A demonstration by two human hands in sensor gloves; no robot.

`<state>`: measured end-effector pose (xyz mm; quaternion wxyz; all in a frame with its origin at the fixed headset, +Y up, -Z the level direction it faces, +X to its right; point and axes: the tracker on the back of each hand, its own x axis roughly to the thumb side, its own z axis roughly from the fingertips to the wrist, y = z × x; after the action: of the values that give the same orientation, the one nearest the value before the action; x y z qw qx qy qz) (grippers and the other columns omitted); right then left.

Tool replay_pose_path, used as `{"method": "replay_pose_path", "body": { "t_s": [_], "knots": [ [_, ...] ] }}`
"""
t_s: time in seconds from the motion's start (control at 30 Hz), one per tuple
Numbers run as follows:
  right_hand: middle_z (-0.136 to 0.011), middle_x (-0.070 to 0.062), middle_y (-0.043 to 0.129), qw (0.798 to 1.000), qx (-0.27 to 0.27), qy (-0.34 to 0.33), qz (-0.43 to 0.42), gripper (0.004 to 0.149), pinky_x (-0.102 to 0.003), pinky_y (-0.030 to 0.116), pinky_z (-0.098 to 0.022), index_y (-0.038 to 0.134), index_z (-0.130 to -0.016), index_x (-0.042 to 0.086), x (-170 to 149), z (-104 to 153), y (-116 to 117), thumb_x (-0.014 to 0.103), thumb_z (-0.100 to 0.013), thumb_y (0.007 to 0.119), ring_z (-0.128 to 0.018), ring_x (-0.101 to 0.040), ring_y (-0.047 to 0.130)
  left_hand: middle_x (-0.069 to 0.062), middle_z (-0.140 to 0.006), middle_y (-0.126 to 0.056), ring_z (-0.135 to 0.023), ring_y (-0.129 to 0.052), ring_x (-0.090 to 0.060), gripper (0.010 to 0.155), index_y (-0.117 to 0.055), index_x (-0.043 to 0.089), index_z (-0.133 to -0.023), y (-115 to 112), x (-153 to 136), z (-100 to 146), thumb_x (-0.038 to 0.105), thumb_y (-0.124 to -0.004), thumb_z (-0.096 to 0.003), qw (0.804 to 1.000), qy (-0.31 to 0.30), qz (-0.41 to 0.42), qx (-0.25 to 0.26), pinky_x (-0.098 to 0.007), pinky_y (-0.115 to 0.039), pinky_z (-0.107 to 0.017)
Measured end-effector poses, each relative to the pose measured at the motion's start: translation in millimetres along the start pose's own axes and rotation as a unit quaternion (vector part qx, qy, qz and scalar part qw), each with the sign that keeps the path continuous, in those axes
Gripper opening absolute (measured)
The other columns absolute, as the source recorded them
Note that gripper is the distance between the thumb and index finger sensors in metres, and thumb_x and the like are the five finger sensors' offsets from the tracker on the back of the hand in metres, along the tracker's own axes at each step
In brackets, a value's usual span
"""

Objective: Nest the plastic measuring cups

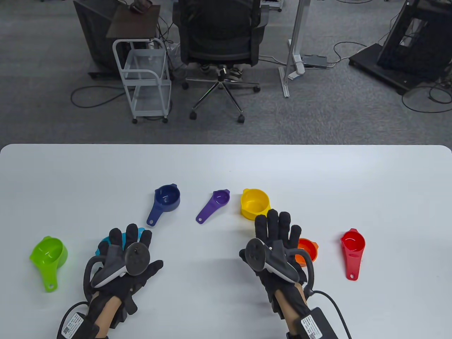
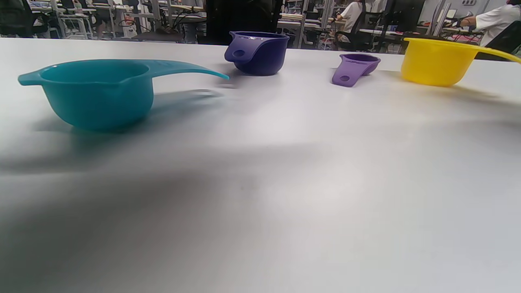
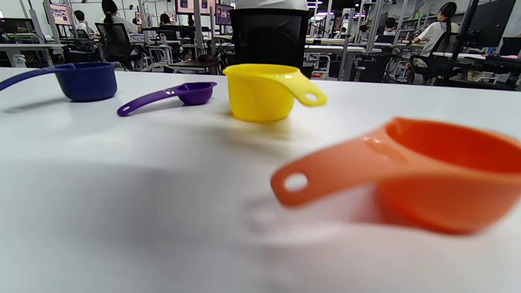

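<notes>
Several plastic measuring cups stand apart on the white table: green, teal, navy, small purple, yellow, orange and red. In the table view the teal cup is mostly hidden under my left hand, which hovers flat over it, fingers spread, holding nothing. My right hand is flat with fingers spread, empty, just left of the orange cup and in front of the yellow cup.
Beyond the table's far edge are an office chair, a white wire cart and floor cables. Bare tabletop lies between my hands and along the far half and right side of the table.
</notes>
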<state>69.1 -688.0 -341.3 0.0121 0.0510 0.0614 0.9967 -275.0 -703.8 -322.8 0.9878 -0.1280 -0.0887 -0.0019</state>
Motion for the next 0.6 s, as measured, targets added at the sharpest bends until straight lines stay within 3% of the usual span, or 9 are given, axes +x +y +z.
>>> {"method": "replay_pose_path", "body": {
  "t_s": [0.17,0.27,0.33,0.5,0.6],
  "knots": [
    [-0.112,-0.025,-0.019,0.999,0.038,0.01,0.016,0.083,-0.076,0.003,-0.068,-0.002,-0.112,0.022,11,-63,-13,0.054,-0.059,0.054,-0.094,-0.054,-0.015,-0.021,-0.121,-0.008,-0.101,-0.011,-0.068,0.089,-0.019,0.023,-0.119,4,-1,3,0.07,-0.05,-0.0492,1.0,-0.008,0.013,0.013,-0.079,-0.015,-0.063],
    [-0.112,-0.022,-0.018,0.995,0.076,0.022,0.064,0.081,-0.076,0.006,-0.069,0.0,-0.111,0.028,16,-98,-6,0.052,-0.059,0.058,-0.095,-0.054,-0.012,-0.022,-0.121,-0.009,-0.101,-0.011,-0.068,0.09,-0.019,0.023,-0.119,5,-2,4,0.07,-0.05,-0.0493,1.0,-0.005,0.007,0.016,-0.079,-0.015,-0.063],
    [-0.112,-0.019,-0.02,0.988,0.131,0.039,0.068,0.081,-0.076,0.005,-0.069,0.0,-0.11,0.032,14,-119,2,0.051,-0.059,0.061,-0.095,-0.053,-0.014,-0.022,-0.121,-0.009,-0.101,-0.012,-0.068,0.089,-0.02,0.022,-0.119,4,-3,5,0.07,-0.05,-0.0495,1.0,-0.003,0.006,0.017,-0.079,-0.016,-0.062],
    [-0.104,-0.025,-0.028,0.979,0.191,0.048,0.046,0.086,-0.078,0.006,-0.068,-0.007,-0.106,0.035,4,-149,14,0.05,-0.059,0.064,-0.091,-0.056,-0.017,-0.022,-0.121,-0.009,-0.1,-0.011,-0.068,0.089,-0.02,0.022,-0.119,-3,-6,2,0.069,-0.051,-0.0505,1.0,0.004,0.008,-0.008,-0.079,-0.015,-0.062],
    [-0.105,-0.029,-0.026,0.971,0.234,0.052,0.003,0.087,-0.079,0.014,-0.07,-0.012,-0.104,0.029,-1,-158,25,0.048,-0.061,0.061,-0.098,-0.059,-0.006,-0.022,-0.121,-0.009,-0.1,-0.011,-0.068,0.088,-0.02,0.022,-0.119,-5,-5,1,0.069,-0.052,-0.0508,1.0,0.007,0.004,-0.018,-0.079,-0.015,-0.062]
  ]
}}
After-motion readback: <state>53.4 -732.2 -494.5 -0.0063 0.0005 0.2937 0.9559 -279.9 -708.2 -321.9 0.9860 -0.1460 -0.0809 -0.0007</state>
